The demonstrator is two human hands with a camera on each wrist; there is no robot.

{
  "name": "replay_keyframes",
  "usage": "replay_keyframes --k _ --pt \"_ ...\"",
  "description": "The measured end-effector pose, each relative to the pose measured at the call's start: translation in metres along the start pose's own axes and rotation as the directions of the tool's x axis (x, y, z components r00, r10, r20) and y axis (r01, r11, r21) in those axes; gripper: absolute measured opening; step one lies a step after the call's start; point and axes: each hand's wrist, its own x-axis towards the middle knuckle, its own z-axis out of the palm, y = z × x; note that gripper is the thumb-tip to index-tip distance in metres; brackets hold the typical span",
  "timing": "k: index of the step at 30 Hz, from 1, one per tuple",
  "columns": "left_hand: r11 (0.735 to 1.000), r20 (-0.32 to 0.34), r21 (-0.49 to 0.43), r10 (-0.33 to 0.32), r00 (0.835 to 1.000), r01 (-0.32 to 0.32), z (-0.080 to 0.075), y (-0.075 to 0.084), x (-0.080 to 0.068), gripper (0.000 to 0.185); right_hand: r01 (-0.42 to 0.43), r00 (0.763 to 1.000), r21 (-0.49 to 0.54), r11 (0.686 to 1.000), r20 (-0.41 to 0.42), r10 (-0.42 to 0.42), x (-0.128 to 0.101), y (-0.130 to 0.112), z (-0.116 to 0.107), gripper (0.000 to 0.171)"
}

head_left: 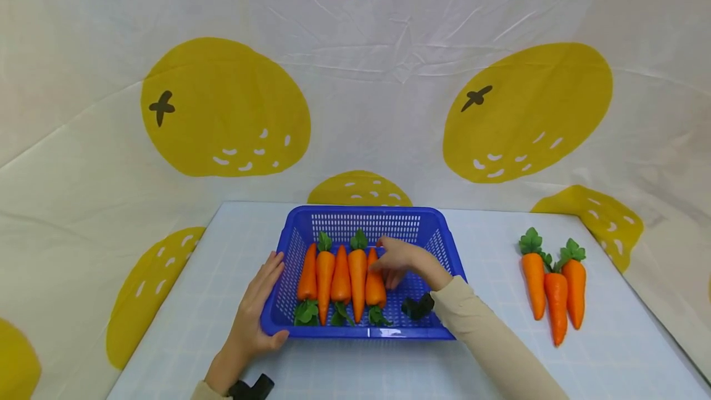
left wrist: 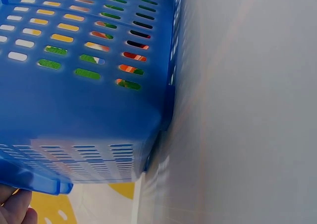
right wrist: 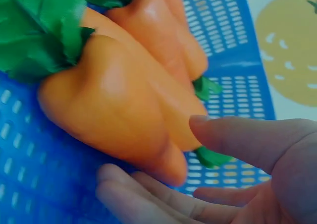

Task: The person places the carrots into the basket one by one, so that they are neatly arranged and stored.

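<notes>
a blue plastic basket [left wrist: 84,115] fills the left and upper part of the left wrist view, seen from very close and tilted. its wall is pierced with rows of slots, and through the upper slots show bits of orange, yellow, green and red from what lies inside, too broken up to name. lower down run finer slits. the basket's corner edge meets the pale worktop [left wrist: 247,110], which takes up the whole right side. at the bottom left corner, part of the left hand [left wrist: 15,209] shows just under the basket's rim. beside it is a patch of yellow-printed cloth [left wrist: 74,204].
</notes>
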Motion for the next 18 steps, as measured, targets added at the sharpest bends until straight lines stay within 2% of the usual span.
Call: replay_keyframes --k 8,11,14,18 --pt "0.994 0.025 -0.080 -0.078 0.997 0.079 0.000 0.001 -0.004 0.096 0.099 0.991 0.042 0.994 -0.094 -0.095 -0.015 -0.007 -0.018 0.060" --pt "0.990 0.026 -0.109 -0.087 0.996 0.089 0.000 0.001 -0.004 0.096 0.148 0.983 0.072 0.986 -0.125 -0.138 -0.024 -0.009 -0.023 0.062" --pt "0.989 0.029 -0.118 -0.087 0.996 0.090 0.000 0.001 -0.004 0.096 0.201 0.967 0.071 0.977 -0.173 -0.186 -0.037 -0.011 -0.028 0.061" --pt "0.988 0.038 -0.120 -0.089 0.995 0.093 0.001 0.002 -0.004 0.096 0.274 0.928 0.027 0.961 -0.271 -0.257 -0.058 -0.013 -0.032 0.052"
